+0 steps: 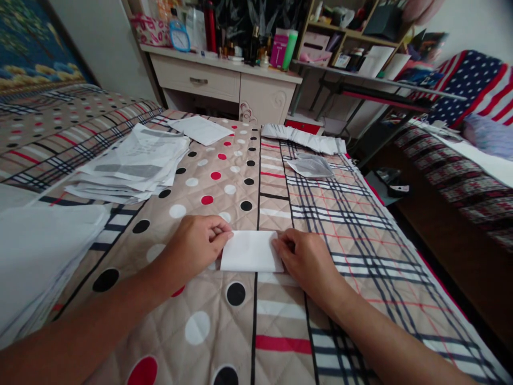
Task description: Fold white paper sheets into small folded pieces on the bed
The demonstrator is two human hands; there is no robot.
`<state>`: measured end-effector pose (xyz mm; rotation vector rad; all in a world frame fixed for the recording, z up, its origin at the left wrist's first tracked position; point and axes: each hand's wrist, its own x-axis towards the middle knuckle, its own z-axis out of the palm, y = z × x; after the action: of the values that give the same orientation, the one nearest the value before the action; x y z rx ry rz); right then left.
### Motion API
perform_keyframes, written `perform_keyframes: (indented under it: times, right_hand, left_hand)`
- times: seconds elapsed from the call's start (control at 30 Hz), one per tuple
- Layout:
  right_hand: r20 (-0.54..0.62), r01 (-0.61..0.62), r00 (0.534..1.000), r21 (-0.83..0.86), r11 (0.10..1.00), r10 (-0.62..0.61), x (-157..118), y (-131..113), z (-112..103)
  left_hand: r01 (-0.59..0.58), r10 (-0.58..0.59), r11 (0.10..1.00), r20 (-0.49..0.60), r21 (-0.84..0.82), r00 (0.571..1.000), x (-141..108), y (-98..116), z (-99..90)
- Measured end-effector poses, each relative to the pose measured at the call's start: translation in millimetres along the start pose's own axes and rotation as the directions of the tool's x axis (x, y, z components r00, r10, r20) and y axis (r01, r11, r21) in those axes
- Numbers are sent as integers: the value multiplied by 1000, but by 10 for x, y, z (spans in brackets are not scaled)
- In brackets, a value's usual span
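Through the head camera I had the folded white paper [251,252] at the middle of the frame, lying on the patterned bedspread [224,345], its long edges running roughly left to right. My left hand [198,240], left of centre, gripped the paper's upper left corner between thumb and bent fingers. My right hand [306,255], right of centre, was pinched on the right edge near the top, its other fingers curled under. The paper bridged the two hands.

Over in the left of the frame I saw a loose stack of printed sheets [134,160], its edges uneven, and at the lower left a pile of white paper [44,251] cut off by the frame. Just beyond the printed stack lay a white sheet [206,130]. In the upper right part of the bedspread I could make out a row of folded papers [303,140], with a greyish packet [311,166] near its lower side; its contents were unclear to me. A pale dresser [208,80] stood at the top of the frame, carrying a blue clock [179,39] and a green tube [289,51].
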<state>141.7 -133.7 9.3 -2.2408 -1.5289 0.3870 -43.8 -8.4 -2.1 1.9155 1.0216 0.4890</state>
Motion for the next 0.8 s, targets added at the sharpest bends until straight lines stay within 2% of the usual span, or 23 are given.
perform_keyframes:
  times: [0.4, 0.8]
  right_hand:
    - [-2, -30, 1000, 16, 999, 30, 35, 4, -6]
    - [-2, -46, 999, 6, 999, 46, 53, -12, -9]
  left_hand:
    - [22, -19, 992, -23, 126, 1000, -8, 98, -21]
    - [-19, 25, 988, -39, 150, 999, 1, 58, 6]
